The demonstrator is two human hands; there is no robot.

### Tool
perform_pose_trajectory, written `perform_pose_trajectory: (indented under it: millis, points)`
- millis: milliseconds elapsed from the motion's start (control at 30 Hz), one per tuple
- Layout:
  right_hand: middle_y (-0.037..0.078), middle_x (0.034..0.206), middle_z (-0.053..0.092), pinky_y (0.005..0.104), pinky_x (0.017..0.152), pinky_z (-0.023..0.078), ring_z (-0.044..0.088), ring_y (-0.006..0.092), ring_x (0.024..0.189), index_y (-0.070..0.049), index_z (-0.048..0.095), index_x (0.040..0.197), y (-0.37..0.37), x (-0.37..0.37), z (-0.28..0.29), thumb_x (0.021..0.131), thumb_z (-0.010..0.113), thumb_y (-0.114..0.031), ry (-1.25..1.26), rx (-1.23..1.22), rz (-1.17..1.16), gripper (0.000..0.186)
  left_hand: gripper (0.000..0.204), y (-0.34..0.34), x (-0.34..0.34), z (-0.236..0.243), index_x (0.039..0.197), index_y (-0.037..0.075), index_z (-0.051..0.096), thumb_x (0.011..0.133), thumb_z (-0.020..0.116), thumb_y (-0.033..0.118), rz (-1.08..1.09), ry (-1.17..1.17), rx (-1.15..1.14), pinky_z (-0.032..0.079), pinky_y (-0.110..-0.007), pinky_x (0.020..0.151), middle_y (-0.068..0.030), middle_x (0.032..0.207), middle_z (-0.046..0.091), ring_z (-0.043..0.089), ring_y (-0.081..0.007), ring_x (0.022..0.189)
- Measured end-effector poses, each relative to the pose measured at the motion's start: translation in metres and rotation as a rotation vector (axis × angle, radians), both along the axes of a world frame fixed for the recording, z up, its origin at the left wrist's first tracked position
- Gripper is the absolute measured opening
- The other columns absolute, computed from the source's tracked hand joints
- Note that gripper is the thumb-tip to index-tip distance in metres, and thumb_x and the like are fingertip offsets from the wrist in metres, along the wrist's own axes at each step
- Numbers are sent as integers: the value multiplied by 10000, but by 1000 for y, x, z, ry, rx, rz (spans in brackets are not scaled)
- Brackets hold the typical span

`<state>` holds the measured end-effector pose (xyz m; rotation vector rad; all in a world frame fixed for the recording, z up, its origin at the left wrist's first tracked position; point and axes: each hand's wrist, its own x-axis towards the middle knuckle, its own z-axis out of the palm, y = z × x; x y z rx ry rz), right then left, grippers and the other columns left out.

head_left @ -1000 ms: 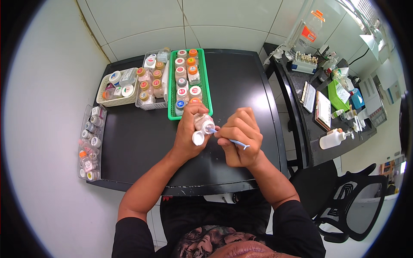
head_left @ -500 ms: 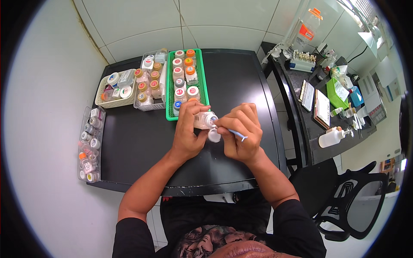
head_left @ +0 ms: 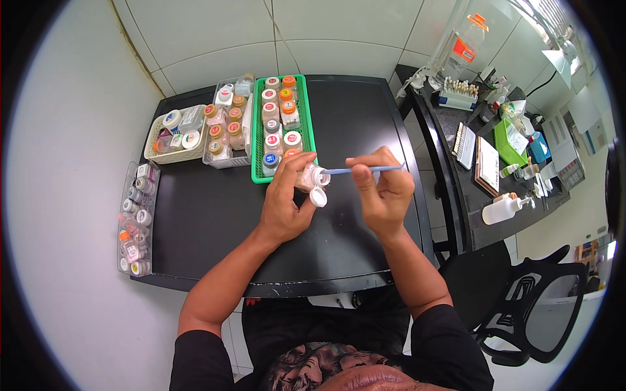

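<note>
In my left hand [head_left: 284, 207] is a small clear bottle [head_left: 305, 178] with pinkish contents. It is tilted, its white mouth facing right, and the white flip cap [head_left: 318, 197] hangs open below the mouth. My right hand [head_left: 386, 199] pinches a thin light-blue plastic stick tool [head_left: 342, 171], held nearly level. The tool's left end is at the bottle's mouth; how far it reaches inside I cannot tell. Just beyond my left hand stands a green basket [head_left: 310, 124] of small bottles with white, orange and blue caps.
Left of the green basket are a clear bin [head_left: 228, 161] of gold-capped bottles and a cream basket [head_left: 171, 157] of jars. A clear tray [head_left: 151, 264] of small jars lines the black table's [head_left: 215, 241] left edge. At right, a dark side desk holds a pump bottle [head_left: 501, 211] and notebooks.
My right hand has moved right and drawn the blue tool back, so more of its shaft shows and it lies more level. The bottle and its cap have shifted slightly left.
</note>
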<state>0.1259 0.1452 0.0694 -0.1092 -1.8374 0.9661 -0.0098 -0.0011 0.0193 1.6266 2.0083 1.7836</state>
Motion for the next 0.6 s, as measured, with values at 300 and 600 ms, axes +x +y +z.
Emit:
perform_pose_trajectory:
  millis: [300, 600]
  points:
    - [6, 784, 599, 276, 628, 358, 486, 88, 722, 22, 805, 1028, 3, 0, -8, 1044, 733, -178, 11, -278, 177, 212, 620, 0, -2, 3, 1422, -16, 593, 832, 784, 3, 45, 145, 8, 493, -433, 1093, -219, 1356, 635, 627, -388, 1286]
    - [-4, 816, 606, 250, 621, 323, 459, 70, 741, 31, 806, 1065, 7, -1, -12, 1063, 702, -170, 63, -355, 262, 226, 622, 0, -1, 3, 1414, -21, 598, 815, 766, -19, 31, 100, -1, 484, -438, 1099, -214, 1339, 644, 619, -398, 1286]
